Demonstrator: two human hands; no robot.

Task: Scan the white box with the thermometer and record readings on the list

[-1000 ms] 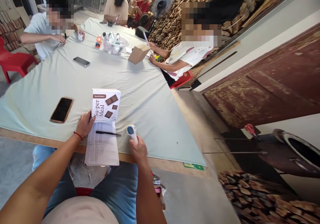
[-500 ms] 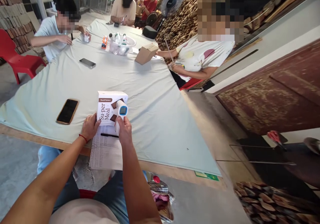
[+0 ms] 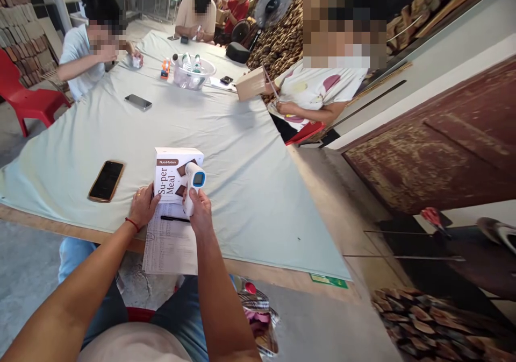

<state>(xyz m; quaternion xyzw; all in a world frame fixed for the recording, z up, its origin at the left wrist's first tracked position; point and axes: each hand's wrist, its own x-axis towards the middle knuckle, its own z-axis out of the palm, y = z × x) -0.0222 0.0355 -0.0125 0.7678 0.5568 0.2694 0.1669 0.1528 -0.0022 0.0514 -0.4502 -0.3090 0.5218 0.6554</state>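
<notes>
A white carton (image 3: 168,163) printed "NutriMotion Su-per Meal" stands at the table's near side. My left hand (image 3: 144,206) grips its lower left edge, thumb on the front face. In my right hand (image 3: 200,210) is a white infrared thermometer (image 3: 195,180) with a blue-framed screen, held up before the carton's right side; the fingers wrap its handle. Below the carton lie printed sheets (image 3: 171,249), and a black pen (image 3: 174,219) rests across them. A phone in a brown-edged case (image 3: 106,181) lies to the left of my left hand.
A pale cloth (image 3: 250,206) covers the table. Farther back are a grey phone (image 3: 138,101), a clear basin (image 3: 193,79) of bottles and an orange item (image 3: 165,68). A person at the right holds a cardboard box (image 3: 250,84); others sit at the far end and left.
The person at the right has turned the cardboard box and moved it to the right. The person at the left has raised a hand toward the face. My hands keep their hold.
</notes>
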